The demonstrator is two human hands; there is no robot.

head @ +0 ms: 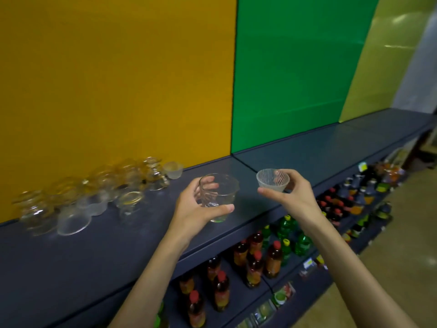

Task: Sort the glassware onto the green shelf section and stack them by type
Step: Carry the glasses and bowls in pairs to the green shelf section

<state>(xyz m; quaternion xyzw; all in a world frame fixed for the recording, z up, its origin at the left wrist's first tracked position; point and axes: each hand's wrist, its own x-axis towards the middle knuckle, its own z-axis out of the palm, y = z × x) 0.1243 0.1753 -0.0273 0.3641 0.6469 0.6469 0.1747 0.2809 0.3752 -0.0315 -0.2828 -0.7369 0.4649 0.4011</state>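
Both arms reach forward, each hand holding something.

The left hand (197, 208) has its thumb stretched along the near side of a glass (218, 196), with fingers curled round the far side. The right hand (294, 194) sits a little higher, pinching a small bowl (272, 180) between thumb below and fingers behind. Both forearms are bare and well apart.

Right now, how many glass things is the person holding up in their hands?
2. A clear glass tumbler is in the left hand, and a small ribbed glass bowl is in the right hand. More glassware sits on the shelf, not held.
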